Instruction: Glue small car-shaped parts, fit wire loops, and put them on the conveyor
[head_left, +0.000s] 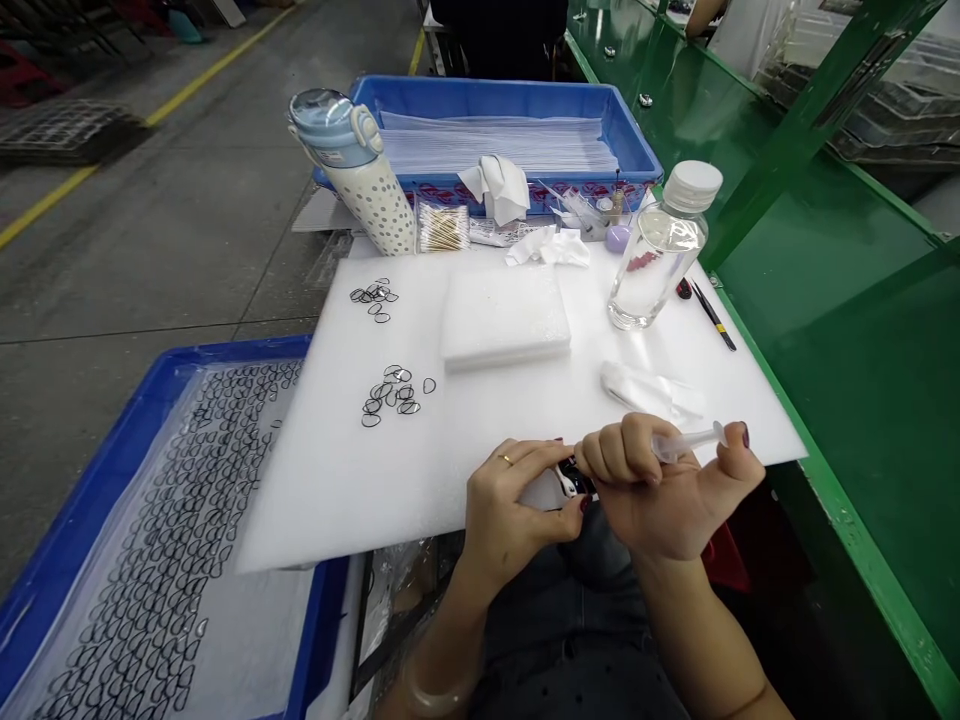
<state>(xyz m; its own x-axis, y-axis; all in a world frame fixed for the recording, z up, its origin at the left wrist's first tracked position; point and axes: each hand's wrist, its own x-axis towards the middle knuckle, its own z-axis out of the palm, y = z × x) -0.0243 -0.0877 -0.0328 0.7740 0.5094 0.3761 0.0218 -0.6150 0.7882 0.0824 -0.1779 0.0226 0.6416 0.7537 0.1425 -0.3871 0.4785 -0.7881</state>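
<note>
Left hand point(511, 505) with gold ring: narrow pinch, thumb and fingers closed on a small glossy black-and-white piece point(574, 478), exact kind too small to tell. Piece held between both hands, just over the near edge of a thick white foam sheet point(337, 480). Right hand point(660, 490): fingers curled tight around a clear plastic syringe point(675, 446), thin end angled away to the right, thumb raised beside it.

On the sheet: two loose clusters of thin black wire loops point(390, 393), a smaller cluster further back point(373, 300), a stacked white foam pad point(504, 318), a folded white cloth point(649, 392). Near the sheet's right edge, a clear water bottle with white cap point(656, 255) and a slim black-and-yellow tool point(712, 315). Behind, a white polka-dot flask with pale blue lid point(367, 190), a bundle of cotton swabs point(442, 228), crumpled white wipes point(547, 248), a blue plastic tray of clear sleeves point(510, 95). Lower left, a blue plastic crate point(97, 480) lined with rows of black teardrop-shaped loops. Green workbench surface point(825, 330) along the right.
</note>
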